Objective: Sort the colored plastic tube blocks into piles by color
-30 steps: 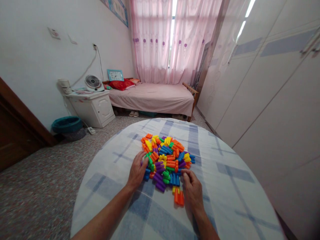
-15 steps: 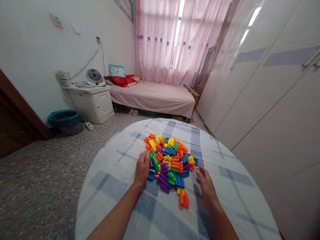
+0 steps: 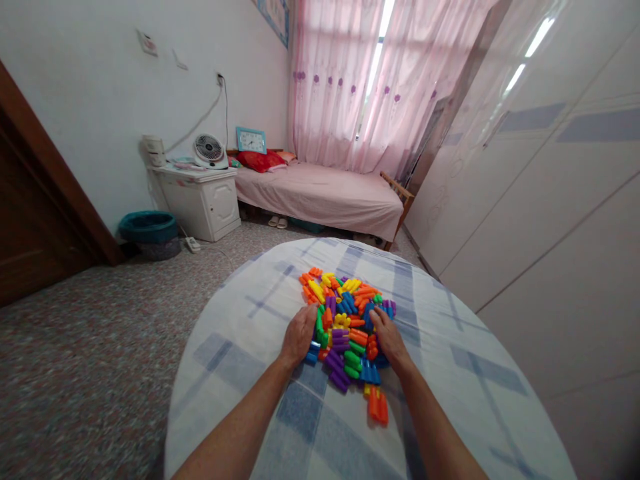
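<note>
A loose pile of plastic building blocks (image 3: 341,321), made of joined tubes in orange, yellow, green, blue and purple, lies on a round table. Against the pile's left edge rests my left hand (image 3: 299,335), cupped beside green and blue blocks, its fingers partly hidden. My right hand (image 3: 390,339) reaches over the right side of the pile. Its fingertips touch a blue block (image 3: 369,315), and the palm hides some pieces beneath. Nearest to me, an orange block (image 3: 378,405) lies at the pile's front edge, touching a yellow one.
A white cloth with blue-grey checks covers the table (image 3: 235,373). Beyond it stand a bed (image 3: 325,190), a white cabinet (image 3: 223,207) with a fan (image 3: 209,149), and a lined bin (image 3: 149,230). White wardrobe doors (image 3: 525,220) run along the right.
My right hand has moved left from beside the pile onto its right side, shifting blocks there inward. My left hand stays at the left edge. The view has turned slightly left.
</note>
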The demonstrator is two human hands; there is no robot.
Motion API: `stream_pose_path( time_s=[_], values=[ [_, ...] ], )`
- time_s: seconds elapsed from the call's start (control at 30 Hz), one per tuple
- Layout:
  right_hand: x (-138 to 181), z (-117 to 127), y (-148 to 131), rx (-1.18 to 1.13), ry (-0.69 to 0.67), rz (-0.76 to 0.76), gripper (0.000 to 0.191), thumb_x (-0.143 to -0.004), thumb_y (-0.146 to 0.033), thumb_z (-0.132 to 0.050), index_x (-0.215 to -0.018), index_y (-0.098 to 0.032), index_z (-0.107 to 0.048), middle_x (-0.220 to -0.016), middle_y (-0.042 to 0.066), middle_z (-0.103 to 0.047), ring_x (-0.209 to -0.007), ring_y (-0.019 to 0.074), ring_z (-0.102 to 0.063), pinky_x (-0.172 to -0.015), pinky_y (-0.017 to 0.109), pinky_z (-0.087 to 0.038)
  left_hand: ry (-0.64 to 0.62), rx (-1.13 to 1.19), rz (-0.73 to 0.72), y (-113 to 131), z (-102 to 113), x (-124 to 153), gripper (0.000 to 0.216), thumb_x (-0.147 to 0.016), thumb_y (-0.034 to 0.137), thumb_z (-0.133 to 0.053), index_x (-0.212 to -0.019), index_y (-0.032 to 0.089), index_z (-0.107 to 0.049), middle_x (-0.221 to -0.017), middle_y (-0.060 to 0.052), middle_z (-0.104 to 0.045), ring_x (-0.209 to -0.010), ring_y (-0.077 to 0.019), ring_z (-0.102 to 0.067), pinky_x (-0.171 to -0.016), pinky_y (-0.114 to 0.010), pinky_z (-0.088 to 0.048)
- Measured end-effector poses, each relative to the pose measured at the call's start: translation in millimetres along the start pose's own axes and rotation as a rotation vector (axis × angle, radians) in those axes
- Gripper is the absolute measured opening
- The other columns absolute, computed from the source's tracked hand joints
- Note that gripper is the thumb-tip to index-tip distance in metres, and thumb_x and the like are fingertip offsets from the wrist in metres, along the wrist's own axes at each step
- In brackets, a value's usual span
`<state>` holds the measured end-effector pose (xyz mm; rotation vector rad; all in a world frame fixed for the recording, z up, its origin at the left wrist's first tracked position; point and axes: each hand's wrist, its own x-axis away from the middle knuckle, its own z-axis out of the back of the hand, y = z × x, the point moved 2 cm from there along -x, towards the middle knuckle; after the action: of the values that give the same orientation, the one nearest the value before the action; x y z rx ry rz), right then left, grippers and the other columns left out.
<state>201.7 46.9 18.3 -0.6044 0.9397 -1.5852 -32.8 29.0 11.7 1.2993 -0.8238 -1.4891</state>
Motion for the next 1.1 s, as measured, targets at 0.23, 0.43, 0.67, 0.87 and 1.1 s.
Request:
stream_pose_path(
  time_s=[0.23,0.43,0.67,0.87,1.1],
  values=[
    [1,-15,-37,-0.043,-0.188,0.152,0.052,-0.072,-0.047,-0.059,-0.116,-0.02,-0.061,-0.12,0.007,-0.061,-0.112,0.0241,-0.055,-0.099,0.04,-0.037,-0.048,-0.038,-0.03,-6,-2,-1,0.041,-0.092,0.042,-0.032,-0.114,0.022,-0.06,-0.118,-0.006,-0.063,-0.116,-0.0188,-0.053,-0.104,-0.037,-0.037],
    [40,-33,-76,0.077,-0.309,0.486,0.044,-0.08,-0.029,-0.052,-0.123,-0.021,-0.054,-0.122,0.007,-0.058,-0.111,0.0192,-0.054,-0.097,0.036,-0.039,-0.013,-0.055,-0.019,-10,-3,-2,0.045,-0.093,0.044,-0.029,-0.114,0.018,-0.059,-0.121,-0.009,-0.06,-0.115,-0.0186,-0.053,-0.105,-0.037,-0.034],
    [93,-32,-82,0.343,-0.29,0.612,0.047,-0.08,-0.025,-0.054,-0.127,-0.023,-0.05,-0.127,0.009,-0.054,-0.116,0.024,-0.049,-0.098,0.042,-0.036,0.04,0.048,0.066,-9,3,-1,0.051,-0.093,0.049,-0.024,-0.115,0.018,-0.058,-0.112,-0.008,-0.064,-0.108,-0.0188,-0.057,-0.099,-0.036,-0.04],
    [140,-30,-69,0.462,-0.3,0.746,0.054,-0.076,-0.035,-0.062,-0.129,-0.028,-0.049,-0.144,0.007,-0.038,-0.133,0.0275,-0.03,-0.109,0.049,-0.02,0.052,0.101,0.097,-16,2,-3,0.053,-0.092,0.051,-0.025,-0.113,0.017,-0.059,-0.11,-0.009,-0.066,-0.105,-0.0198,-0.06,-0.094,-0.036,-0.045],
    [129,-31,-62,0.52,-0.264,0.736,0.047,-0.077,-0.035,-0.061,-0.123,-0.029,-0.053,-0.14,0.004,-0.044,-0.132,0.0271,-0.032,-0.11,0.05,-0.019,0.069,0.072,0.115,-13,5,-2,0.056,-0.091,0.054,-0.024,-0.103,0.017,-0.064,-0.1,-0.008,-0.068,-0.097,-0.0202,-0.063,-0.091,-0.036,-0.047]
  ],
)
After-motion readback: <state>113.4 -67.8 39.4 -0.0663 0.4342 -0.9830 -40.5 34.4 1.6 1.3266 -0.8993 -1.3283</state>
